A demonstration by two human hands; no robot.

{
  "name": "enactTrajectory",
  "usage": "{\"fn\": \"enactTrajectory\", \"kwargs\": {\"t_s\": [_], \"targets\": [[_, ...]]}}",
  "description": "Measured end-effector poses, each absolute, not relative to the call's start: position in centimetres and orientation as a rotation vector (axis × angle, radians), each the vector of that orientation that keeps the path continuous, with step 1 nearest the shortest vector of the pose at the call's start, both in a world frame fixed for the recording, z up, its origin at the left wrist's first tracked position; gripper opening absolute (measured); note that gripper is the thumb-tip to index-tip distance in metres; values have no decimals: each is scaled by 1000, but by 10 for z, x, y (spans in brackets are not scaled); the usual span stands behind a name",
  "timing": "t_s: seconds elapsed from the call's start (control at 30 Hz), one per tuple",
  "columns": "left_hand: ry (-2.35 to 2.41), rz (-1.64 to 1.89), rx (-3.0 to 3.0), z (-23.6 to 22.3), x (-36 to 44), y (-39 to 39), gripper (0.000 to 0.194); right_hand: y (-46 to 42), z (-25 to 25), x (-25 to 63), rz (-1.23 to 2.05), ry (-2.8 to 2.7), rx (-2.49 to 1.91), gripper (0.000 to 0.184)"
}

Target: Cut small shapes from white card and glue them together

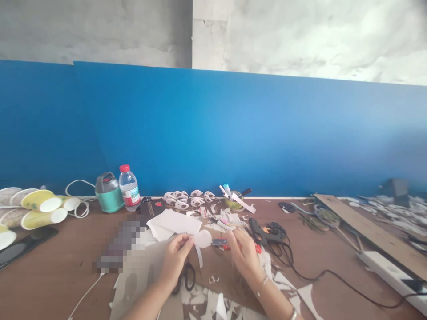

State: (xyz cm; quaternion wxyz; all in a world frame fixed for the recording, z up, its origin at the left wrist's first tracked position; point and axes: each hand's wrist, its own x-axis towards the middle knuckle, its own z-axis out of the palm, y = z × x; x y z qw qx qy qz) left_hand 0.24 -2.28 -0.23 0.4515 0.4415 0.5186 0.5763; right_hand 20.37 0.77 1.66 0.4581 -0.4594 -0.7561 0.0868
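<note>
My left hand point(178, 255) pinches a round white paper piece point(203, 239) between thumb and fingertips. A narrow curled paper strip point(199, 258) hangs just below the piece. My right hand point(243, 253) is closed around what looks like a red-handled utility knife point(219, 242); its dark blade end points left at the paper's right edge. Most of the handle is hidden by my fingers. Black-handled scissors point(189, 276) lie under and beside my left wrist, partly covered. White paper scraps point(213, 306) are scattered below my hands on brown cardboard point(223, 275).
Folded white paper point(173, 222) lies behind my left hand. Several bird-shaped cutouts point(182, 205) stand at the back. A glue gun point(265, 231) with its cable lies right, near a power strip point(387, 271). Left are a water bottle point(129, 189), a teal container point(109, 195) and paper cups point(43, 202).
</note>
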Motion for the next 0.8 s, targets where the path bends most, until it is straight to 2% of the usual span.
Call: {"fn": "enactTrajectory", "kwargs": {"t_s": [0.07, 0.13, 0.23, 0.37, 0.6, 0.8], "targets": [[1282, 1426, 1103, -3, 2, -23, 30, 15, 20, 217, 67, -1881, -1202, 35], [1290, 1428, 1116, -3, 2, -23, 30, 24, 21, 236, -126, -1883, -1336, 15], [1308, 1441, 1122, -2, 2, -23, 30, 38, 19, 269, -266, -1873, -1789, 36], [1308, 1457, 1105, -1, 3, -23, 31, 45, 13, 297, -159, -1884, -2206, 33], [1296, 1463, 1079, -2, 3, -22, 32, 47, 8, 309, -30, -2063, -2166, 37], [1306, 1476, 1054, 0, 4, -23, 32, 58, 3, 320, -179, -1896, -1982, 45]]}}
